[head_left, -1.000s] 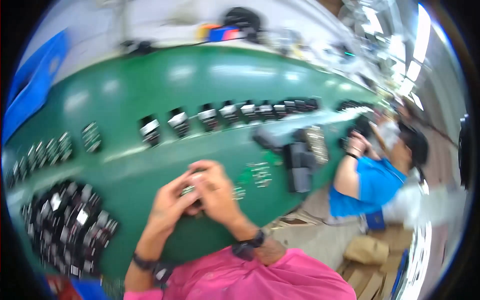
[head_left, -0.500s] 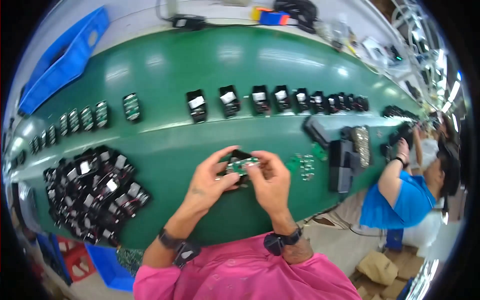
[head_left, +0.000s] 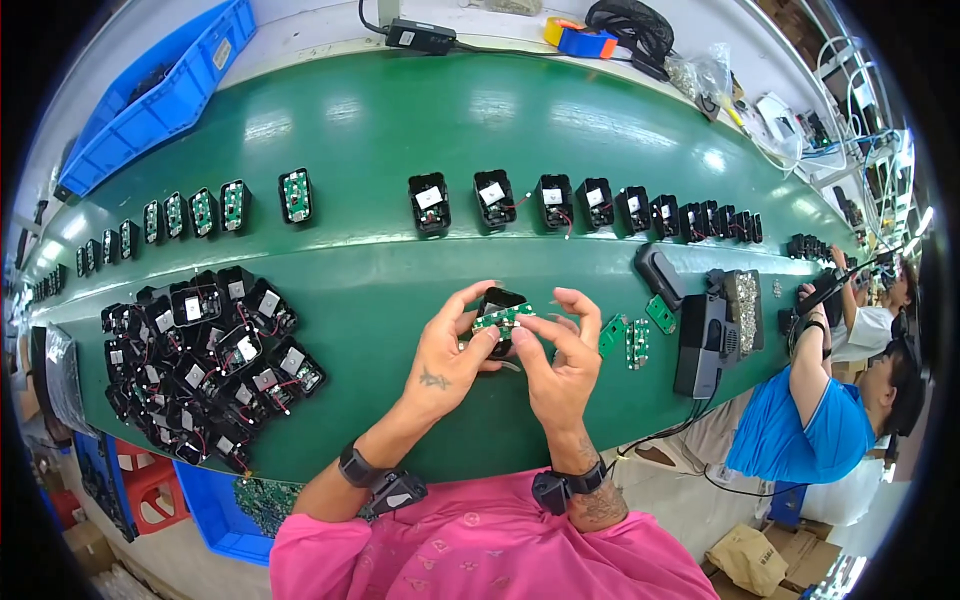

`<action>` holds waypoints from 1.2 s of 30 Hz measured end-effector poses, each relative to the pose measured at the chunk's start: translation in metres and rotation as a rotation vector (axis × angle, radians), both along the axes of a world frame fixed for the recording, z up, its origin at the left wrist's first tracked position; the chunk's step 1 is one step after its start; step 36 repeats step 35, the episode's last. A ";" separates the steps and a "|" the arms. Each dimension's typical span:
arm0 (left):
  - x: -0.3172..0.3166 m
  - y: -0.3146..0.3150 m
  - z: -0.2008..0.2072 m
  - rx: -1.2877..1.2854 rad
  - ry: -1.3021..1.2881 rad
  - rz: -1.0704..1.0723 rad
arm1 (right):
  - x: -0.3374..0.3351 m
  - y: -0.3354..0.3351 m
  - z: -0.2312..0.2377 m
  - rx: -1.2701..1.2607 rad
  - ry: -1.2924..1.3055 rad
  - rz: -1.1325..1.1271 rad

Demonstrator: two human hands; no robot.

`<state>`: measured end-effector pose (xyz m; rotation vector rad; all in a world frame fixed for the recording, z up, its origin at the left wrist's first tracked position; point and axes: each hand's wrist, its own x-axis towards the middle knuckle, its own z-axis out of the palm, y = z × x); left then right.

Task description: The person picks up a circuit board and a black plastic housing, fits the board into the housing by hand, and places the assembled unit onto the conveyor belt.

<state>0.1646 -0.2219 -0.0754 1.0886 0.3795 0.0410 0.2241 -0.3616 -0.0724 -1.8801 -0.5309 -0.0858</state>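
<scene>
Over the middle of the bench, my left hand [head_left: 447, 352] is closed around a small black plastic housing [head_left: 502, 297] and a green circuit board [head_left: 503, 318]. The board lies tilted across the housing's open top, with its populated side up. From the other side, my right hand [head_left: 560, 362] pinches the board's right part with thumb and fingertip, while another finger is raised. Part of the housing is hidden by the board and my fingers. Right of my hands lie several loose green circuit boards [head_left: 637, 343].
Black housings [head_left: 200, 350] are heaped at the left. Rows of housings, some with a board on top [head_left: 296, 196], others showing white parts [head_left: 429, 203], cross the bench. A grey-black device [head_left: 702, 345] stands right, near a person in blue [head_left: 808, 425]. A blue bin [head_left: 160, 100] sits far left.
The scene has shifted slightly rightward in the picture. My right hand's fingers have spread and lifted a little, and more of the black housing shows behind the board.
</scene>
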 end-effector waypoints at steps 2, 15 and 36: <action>0.000 -0.003 -0.005 0.074 -0.031 0.071 | -0.002 0.003 0.000 -0.023 0.028 0.035; -0.010 -0.021 -0.007 0.379 -0.130 0.084 | -0.016 0.014 0.000 -0.087 -0.150 -0.062; -0.005 -0.020 0.007 0.632 -0.351 -0.123 | 0.023 -0.043 0.072 -0.666 0.015 0.462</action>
